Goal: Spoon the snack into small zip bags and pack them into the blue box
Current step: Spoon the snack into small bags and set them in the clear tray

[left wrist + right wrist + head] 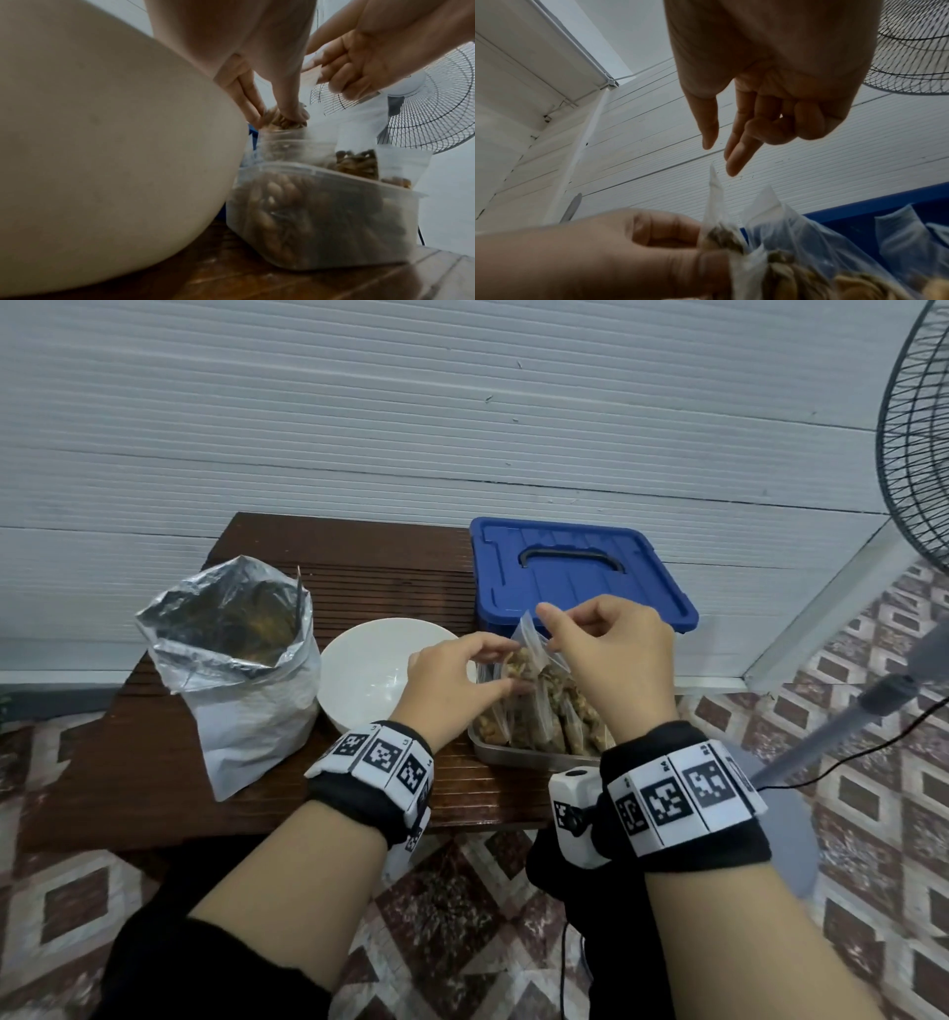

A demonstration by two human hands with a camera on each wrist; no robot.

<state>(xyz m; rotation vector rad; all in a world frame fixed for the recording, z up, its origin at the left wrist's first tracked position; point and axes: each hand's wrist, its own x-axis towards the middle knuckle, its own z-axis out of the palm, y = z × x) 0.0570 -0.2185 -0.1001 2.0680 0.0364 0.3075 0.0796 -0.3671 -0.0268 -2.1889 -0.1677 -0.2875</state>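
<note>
My left hand [452,680] pinches a small clear zip bag [524,660] full of brown snack, just above a shallow container [513,752] holding several filled bags. In the right wrist view the left thumb and fingers [654,243] squeeze the bag [731,239] below its seal. My right hand [552,616] hovers at the bag's upper corner. Its thumb and forefinger [731,162] point at that corner with a gap between them, and the other fingers are curled. The blue box [575,572] stands behind with its lid on.
A white bowl [369,670] sits left of my hands, and an open foil snack bag [231,649] stands further left on the dark wooden table [359,546]. A standing fan [919,428] is at the right, over a tiled floor.
</note>
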